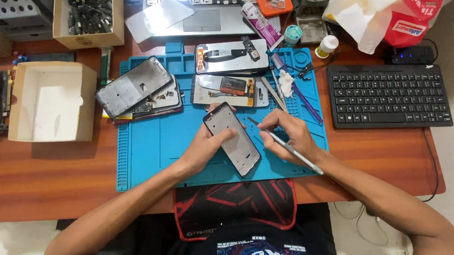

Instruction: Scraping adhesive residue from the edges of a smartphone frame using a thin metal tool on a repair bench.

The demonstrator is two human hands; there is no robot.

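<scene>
My left hand (203, 146) holds a phone frame (232, 139), black-edged with a grey inner face, tilted above a blue work mat (151, 146). My right hand (287, 135) grips a thin silver tool (293, 151) like a pen, its tip pointing toward the frame's right edge. Both hands are over the middle of the mat.
Other opened phones (133, 88) and screen assemblies (231, 56) lie on the mat's far side. An open cardboard box (52, 102) sits left, a black keyboard (389, 95) right, a laptop (201, 16) behind, and a plastic bag (385, 11) at far right.
</scene>
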